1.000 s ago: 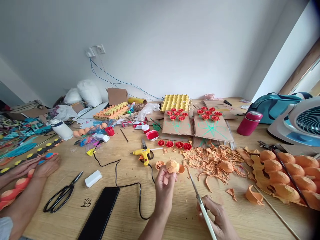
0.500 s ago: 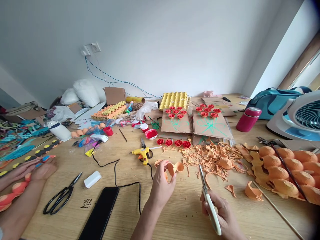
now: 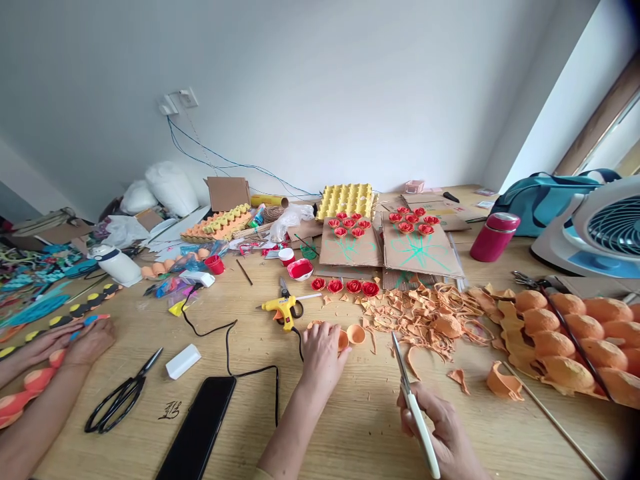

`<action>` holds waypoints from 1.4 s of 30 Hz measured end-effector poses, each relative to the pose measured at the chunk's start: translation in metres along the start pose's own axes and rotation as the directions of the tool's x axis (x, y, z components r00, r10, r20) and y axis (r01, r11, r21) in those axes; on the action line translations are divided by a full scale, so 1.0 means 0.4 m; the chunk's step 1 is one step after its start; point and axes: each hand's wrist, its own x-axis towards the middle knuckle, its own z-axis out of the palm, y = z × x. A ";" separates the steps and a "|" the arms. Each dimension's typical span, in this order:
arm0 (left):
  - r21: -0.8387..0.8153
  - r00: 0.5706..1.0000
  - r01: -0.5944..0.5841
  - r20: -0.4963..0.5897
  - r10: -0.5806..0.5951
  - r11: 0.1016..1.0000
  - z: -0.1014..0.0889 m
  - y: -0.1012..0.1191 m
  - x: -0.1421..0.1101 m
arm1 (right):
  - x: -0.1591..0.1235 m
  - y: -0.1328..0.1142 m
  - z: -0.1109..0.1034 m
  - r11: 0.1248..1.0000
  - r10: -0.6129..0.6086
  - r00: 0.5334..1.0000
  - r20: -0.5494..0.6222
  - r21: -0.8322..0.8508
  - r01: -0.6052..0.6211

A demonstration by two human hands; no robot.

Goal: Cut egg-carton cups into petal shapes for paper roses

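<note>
My left hand (image 3: 323,353) is lowered to the tabletop, palm down, its fingers bent round an orange egg-carton cup (image 3: 343,341) that is partly hidden. Another cut cup (image 3: 356,334) stands just to the right of it, and an orange edge shows behind the knuckles. My right hand (image 3: 434,423) holds white-handled scissors (image 3: 421,427), blades pointing away from me over the table. Beyond them lies a heap of orange carton scraps (image 3: 415,313). A single jagged carton piece (image 3: 504,383) sits to the right.
A yellow glue gun (image 3: 281,311) with a black cord lies beyond my left hand. Red paper-pulp roses (image 3: 370,289) line up before two cardboard panels (image 3: 350,252). At right are orange egg trays (image 3: 570,333); at left, a phone (image 3: 197,427), black scissors (image 3: 123,397) and another person's hands (image 3: 90,340).
My left hand has turned palm down and lowered the cup towards the table, covering more of it. My right hand keeps the scissors in nearly the same place. The view has shifted slightly.
</note>
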 end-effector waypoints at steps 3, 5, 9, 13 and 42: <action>0.010 1.000 0.017 -0.007 -0.017 1.000 0.013 -0.003 0.004 | 0.000 -0.003 0.000 1.000 -0.005 1.000 0.001 -0.008 0.005; 0.010 1.000 0.023 -0.012 -0.023 1.000 0.020 -0.006 0.004 | 0.001 -0.006 0.000 1.000 -0.007 1.000 0.001 -0.011 0.007; 0.005 0.999 0.035 -0.030 -0.035 0.999 0.017 -0.017 -0.005 | 0.003 -0.009 0.001 1.000 -0.013 1.000 -0.006 -0.004 0.013; -0.065 0.993 0.055 -0.105 -0.062 0.996 -0.018 -0.047 -0.034 | -0.001 -0.003 0.000 0.996 0.033 0.999 0.027 0.086 -0.035; -0.359 0.961 -0.258 -0.194 0.199 0.897 -0.043 -0.053 -0.145 | -0.005 0.015 0.011 0.996 0.088 0.991 0.099 -0.003 -0.088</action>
